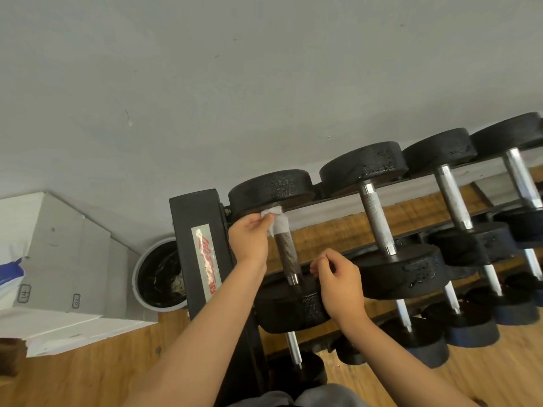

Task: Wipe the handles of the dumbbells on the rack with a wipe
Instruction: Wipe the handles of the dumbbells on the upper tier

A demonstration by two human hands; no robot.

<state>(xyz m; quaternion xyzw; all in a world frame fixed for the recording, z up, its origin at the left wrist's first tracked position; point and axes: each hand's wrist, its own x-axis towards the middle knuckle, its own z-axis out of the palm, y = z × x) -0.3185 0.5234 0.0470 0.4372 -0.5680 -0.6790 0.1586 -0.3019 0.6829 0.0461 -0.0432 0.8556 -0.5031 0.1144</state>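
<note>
head view, tilted. at the bottom edge a grey garment (308,398) is cut off, and both bare forearms rise from it over a wood floor (88,374). the lower dumbbells (458,318) are half hidden behind the arms and the upper row, and those at the right run out of frame.

the right hand (342,284) lies over the near head of the first dumbbell (289,309), knuckles up, with its fingers curled toward the thumb. whether they pinch anything cannot be told.

that dumbbell sits at the left end of the rack's upper rails. it has black pebbled heads and a knurled steel handle (288,254), bare along its near part. a white, crumpled wipe (277,220) is wrapped round the handle's far end, touching the far head. the left hand (249,242) grips the wipe from the left, wrist bent and fingertips buried in its folds.

three more dumbbells (379,218) lie to the right with shiny handles. the black rack (199,218) has an end post with a silver sticker whose red lettering is hard to read. a round bin (158,274) with a dark liner is partly hidden behind the post. white boxes (58,245) stand further left, with marks too small to read. beyond is a grey wall (264,83).
</note>
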